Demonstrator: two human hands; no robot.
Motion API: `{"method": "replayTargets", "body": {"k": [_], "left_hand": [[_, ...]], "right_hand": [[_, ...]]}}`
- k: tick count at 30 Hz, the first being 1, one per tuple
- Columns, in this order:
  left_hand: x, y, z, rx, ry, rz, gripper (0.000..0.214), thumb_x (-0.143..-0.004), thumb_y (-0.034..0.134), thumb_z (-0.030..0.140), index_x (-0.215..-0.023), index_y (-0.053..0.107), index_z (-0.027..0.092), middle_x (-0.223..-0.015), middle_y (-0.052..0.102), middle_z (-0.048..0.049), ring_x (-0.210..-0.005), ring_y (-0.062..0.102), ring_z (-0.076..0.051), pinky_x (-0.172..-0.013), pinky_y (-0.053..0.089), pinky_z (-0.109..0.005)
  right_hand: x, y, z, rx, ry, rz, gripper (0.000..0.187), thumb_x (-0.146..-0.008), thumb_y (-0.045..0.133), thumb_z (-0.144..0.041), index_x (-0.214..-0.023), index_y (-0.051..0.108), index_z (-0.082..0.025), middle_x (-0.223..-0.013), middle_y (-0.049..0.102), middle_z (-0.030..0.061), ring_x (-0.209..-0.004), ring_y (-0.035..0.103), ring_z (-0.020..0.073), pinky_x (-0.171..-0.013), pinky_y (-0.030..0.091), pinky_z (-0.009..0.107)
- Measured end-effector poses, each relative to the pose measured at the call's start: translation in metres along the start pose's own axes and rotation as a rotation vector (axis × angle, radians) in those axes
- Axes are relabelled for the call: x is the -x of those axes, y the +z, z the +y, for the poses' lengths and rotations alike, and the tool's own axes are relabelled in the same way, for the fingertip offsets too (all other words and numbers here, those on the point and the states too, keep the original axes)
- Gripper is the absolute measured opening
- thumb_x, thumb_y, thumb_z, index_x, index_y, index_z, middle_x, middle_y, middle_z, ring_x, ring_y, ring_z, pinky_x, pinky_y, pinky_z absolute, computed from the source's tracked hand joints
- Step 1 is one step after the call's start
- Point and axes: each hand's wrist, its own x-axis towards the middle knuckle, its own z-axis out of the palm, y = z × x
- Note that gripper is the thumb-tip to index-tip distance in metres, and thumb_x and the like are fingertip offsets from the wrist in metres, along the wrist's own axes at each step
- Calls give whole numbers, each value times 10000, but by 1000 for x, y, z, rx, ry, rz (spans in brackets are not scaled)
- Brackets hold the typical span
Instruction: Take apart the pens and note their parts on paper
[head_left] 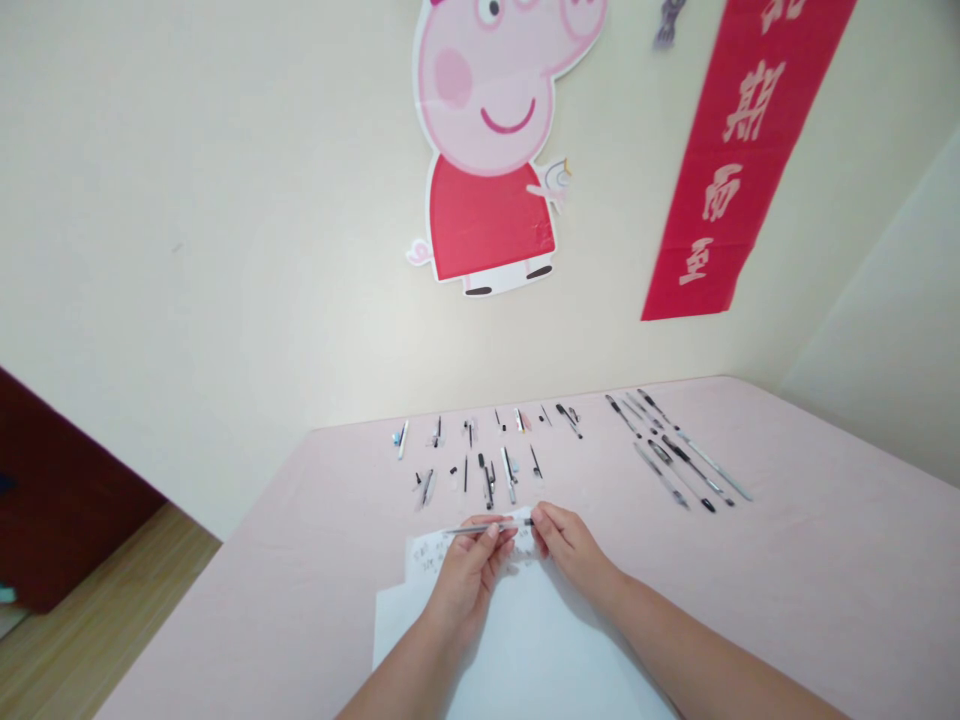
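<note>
Both hands hold one slim pen (514,524) roughly level above the paper. My left hand (471,565) is closed round its grey, pointed left part, thumb on top. The fingertips of my right hand (564,540) pinch the dark right end of the same pen. Whether that dark end is a separate piece cannot be made out. Beneath the hands lie white paper sheets (547,640), and a smaller sheet with handwriting (426,556) shows at their upper left.
Beyond the hands, two rows of pen parts (487,480) lie on the pink tabletop (300,560). Several whole-looking pens (697,468) lie at the right. The wall behind carries a cartoon pig cutout (491,215) and a red banner (712,200).
</note>
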Motion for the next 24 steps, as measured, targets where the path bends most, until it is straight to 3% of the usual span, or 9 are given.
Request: {"method": "replayTargets", "body": {"k": [4, 12, 20, 24], "left_hand": [[-1, -1, -1, 13, 1, 3, 146, -681, 714, 139, -802, 637, 116, -781, 709, -67, -743, 667, -122, -702, 540, -183], [1, 2, 0, -5, -5, -14, 147, -682, 713, 134, -806, 635, 122, -785, 708, -59, -745, 663, -119, -712, 537, -187], [0, 1, 0, -3, -6, -18, 147, -688, 711, 145, -811, 636, 118, -795, 712, -69, -748, 663, -116, -717, 533, -185], [0, 0, -1, -13, -5, -30, 142, -697, 706, 159, -814, 633, 124, -794, 711, -63, -754, 661, -113, -732, 528, -187]], "right_hand": [[0, -1, 1, -7, -47, 16, 331, -893, 366, -458, -727, 456, -186, -612, 472, -25, -592, 443, 121, -565, 342, 235], [-1, 2, 4, 19, -14, -9, 461, -910, 291, -480, -573, 411, -188, -516, 426, -26, -521, 418, 115, -528, 323, 242], [1, -2, 1, -39, -35, -3, 334, -904, 353, -451, -724, 451, -187, -608, 484, -26, -585, 455, 117, -570, 342, 234], [1, 0, 4, 22, -43, 9, 365, -910, 333, -444, -672, 437, -186, -589, 464, -24, -575, 440, 118, -567, 334, 238]]}}
